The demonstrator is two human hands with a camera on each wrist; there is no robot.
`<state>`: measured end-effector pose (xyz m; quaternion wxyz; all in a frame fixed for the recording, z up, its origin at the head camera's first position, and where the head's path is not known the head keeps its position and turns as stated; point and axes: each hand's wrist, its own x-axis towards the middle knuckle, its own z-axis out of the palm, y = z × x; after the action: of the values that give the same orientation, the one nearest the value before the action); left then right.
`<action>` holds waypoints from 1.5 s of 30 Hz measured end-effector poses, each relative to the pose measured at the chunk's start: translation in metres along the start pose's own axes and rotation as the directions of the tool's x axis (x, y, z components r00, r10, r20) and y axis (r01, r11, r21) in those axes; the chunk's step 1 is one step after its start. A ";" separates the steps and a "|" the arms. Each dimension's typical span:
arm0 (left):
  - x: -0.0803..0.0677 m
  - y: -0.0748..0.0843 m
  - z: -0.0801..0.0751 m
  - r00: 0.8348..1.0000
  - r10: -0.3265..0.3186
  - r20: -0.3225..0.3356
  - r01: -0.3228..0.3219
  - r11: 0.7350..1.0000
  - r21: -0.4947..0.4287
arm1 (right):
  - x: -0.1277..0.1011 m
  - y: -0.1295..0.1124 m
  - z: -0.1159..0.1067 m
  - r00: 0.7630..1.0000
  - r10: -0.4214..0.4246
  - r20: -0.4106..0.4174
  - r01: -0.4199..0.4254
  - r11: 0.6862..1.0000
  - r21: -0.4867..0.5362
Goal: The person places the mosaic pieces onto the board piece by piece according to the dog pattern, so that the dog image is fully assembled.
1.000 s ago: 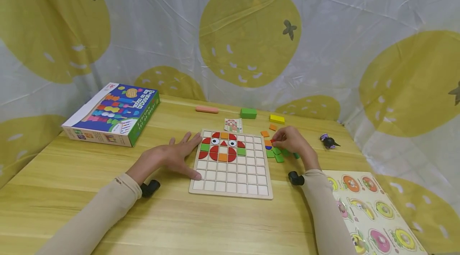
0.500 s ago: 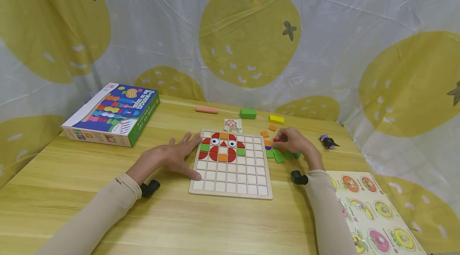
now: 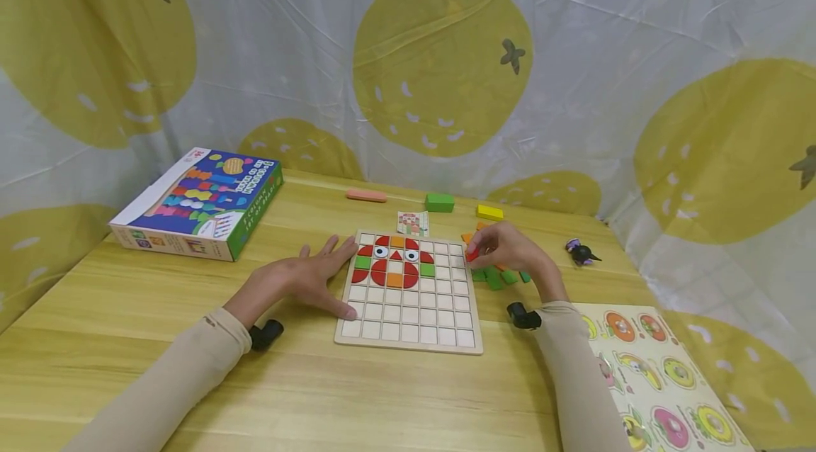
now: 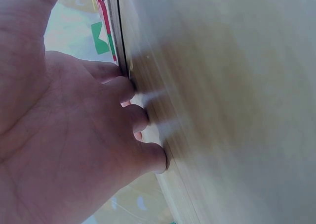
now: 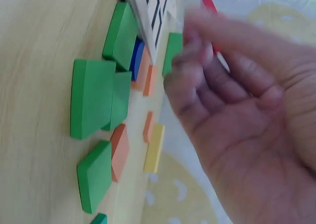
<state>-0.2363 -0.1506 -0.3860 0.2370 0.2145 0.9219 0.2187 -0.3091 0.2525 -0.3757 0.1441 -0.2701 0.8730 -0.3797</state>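
Right hand [image 3: 510, 250]: thumb and fingertips pinched on a small red piece [image 3: 472, 254], held just off the right edge of the wooden grid board [image 3: 411, 339], at centre frame in the head view. The right wrist view shows the red piece [image 5: 209, 5] at the fingertips near the top of that frame, blurred, so its exact shape and long axis cannot be determined. The board lies directly to the left of the pinch in the head view; its filled cells, a red, green and orange figure [image 3: 395, 262], occupy the upper left rows, while the cells nearest the piece along the right columns are bare. Below and right of the hand, loose green pieces [image 3: 494, 276] lie on the table [image 3: 159, 367], close beside the board's edge. Left hand [image 3: 306, 282]: fingers straight and spread, flat on the table with fingertips against the board's left edge; it holds nothing. The right hand is the nearer one to the bare right-hand cells; the left is across the board from them.
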 end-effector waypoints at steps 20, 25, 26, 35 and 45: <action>0.000 0.001 -0.001 1.000 -0.005 0.006 0.005 1.000 -0.010 | 0.021 -0.018 0.032 0.981 -0.072 0.181 0.054 0.993 0.103; 0.000 0.001 -0.001 1.000 -0.003 0.006 0.003 1.000 -0.010 | 0.023 -0.024 0.037 0.982 -0.077 0.174 0.066 0.995 0.068; 0.000 0.001 -0.001 1.000 -0.002 0.006 0.003 1.000 -0.009 | 0.023 -0.026 0.037 0.982 -0.078 0.171 0.069 0.996 0.059; -0.001 0.002 -0.001 1.000 -0.005 0.006 0.005 1.000 0.002 | 0.032 -0.042 0.051 0.990 -0.024 0.141 0.033 0.998 -0.058; -0.001 0.001 -0.001 1.000 -0.003 0.004 0.003 1.000 -0.002 | 0.030 -0.041 0.052 0.986 -0.048 0.157 0.057 0.997 -0.056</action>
<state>-0.2358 -0.1504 -0.3844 0.2393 0.2135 0.9215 0.2190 -0.2951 0.1814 -0.3809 0.1935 -0.3259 0.8628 -0.3346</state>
